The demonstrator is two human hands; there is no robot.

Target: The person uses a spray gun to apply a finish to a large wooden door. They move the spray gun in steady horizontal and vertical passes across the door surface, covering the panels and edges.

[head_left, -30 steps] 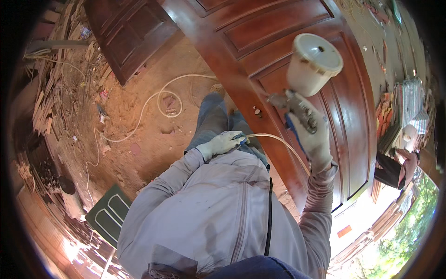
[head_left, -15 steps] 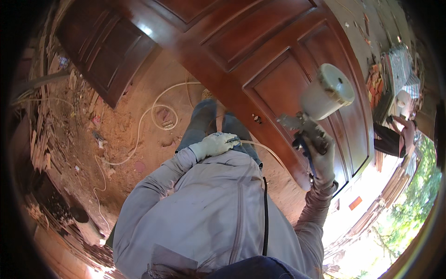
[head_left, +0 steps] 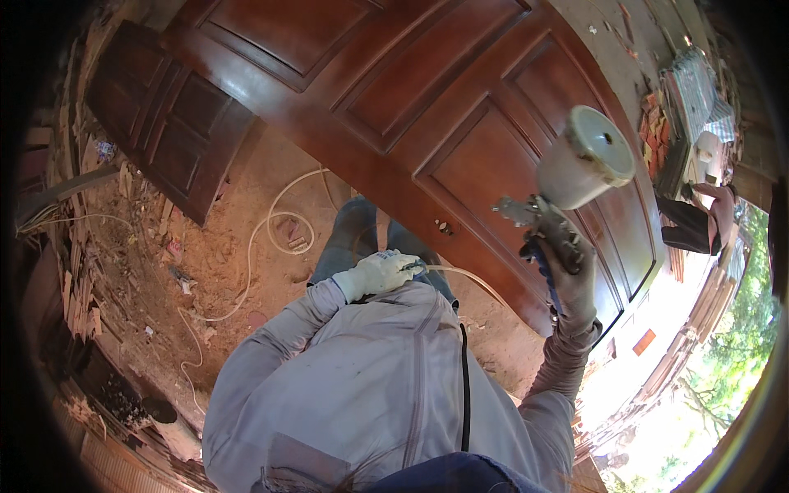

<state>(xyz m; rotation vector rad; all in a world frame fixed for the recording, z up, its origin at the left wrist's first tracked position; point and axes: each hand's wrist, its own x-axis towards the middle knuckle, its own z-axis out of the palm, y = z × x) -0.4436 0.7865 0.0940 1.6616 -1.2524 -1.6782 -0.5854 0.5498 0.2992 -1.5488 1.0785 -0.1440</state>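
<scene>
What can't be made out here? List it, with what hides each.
- Head view: what the cup contains; its sides hide it.
- Head view: the far part of the big door, cut off by the top edge.
- Head view: the hose inside the left hand, covered by that hand.
- Head view: whether the right hand presses the trigger; the spray gun and fingers overlap.

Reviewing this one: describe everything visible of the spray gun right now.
The spray gun has a grey, metallic-looking body and a pale cup that looks like plastic, brownish around its rim, with a small dark hole in its lid. The gloved right grip holds it with the cup above the body, lid facing the camera and nozzle toward the picture's left. It appears against the red-brown door.
</scene>
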